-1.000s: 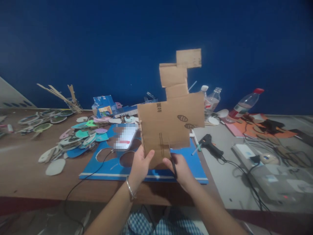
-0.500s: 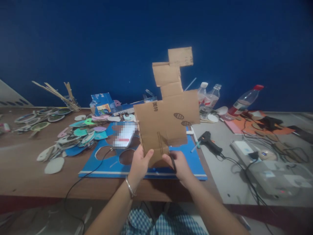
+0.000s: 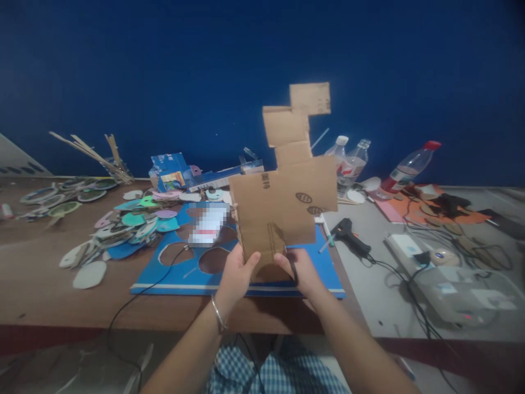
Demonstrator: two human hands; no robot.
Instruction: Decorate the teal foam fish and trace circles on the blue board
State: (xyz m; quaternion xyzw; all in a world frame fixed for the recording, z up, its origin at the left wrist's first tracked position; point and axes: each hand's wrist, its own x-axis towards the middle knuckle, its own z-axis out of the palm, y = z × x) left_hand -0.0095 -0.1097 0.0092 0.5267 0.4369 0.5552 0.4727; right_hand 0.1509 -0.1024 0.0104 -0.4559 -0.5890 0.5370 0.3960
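Note:
A stepped piece of brown cardboard with printed marks stands upright before me, above a blue board that has rounded holes. My left hand grips its lower left edge, thumb on the near face. At the lower right edge, my right hand pinches the cardboard with its thumb on the front. A dark curved loop, perhaps a scissor handle, shows at the right hand; the rest of it is hidden. Behind the board's left part lies a phone with a cable.
Cut card pieces are piled at the left, with wooden sticks behind. On the right are a glue gun, a power strip, a red-capped bottle and cables. Two more bottles stand behind the cardboard.
The cardboard has shifted slightly to the right and tilted a little, still between both hands. The rest of the scene has moved slightly in view.

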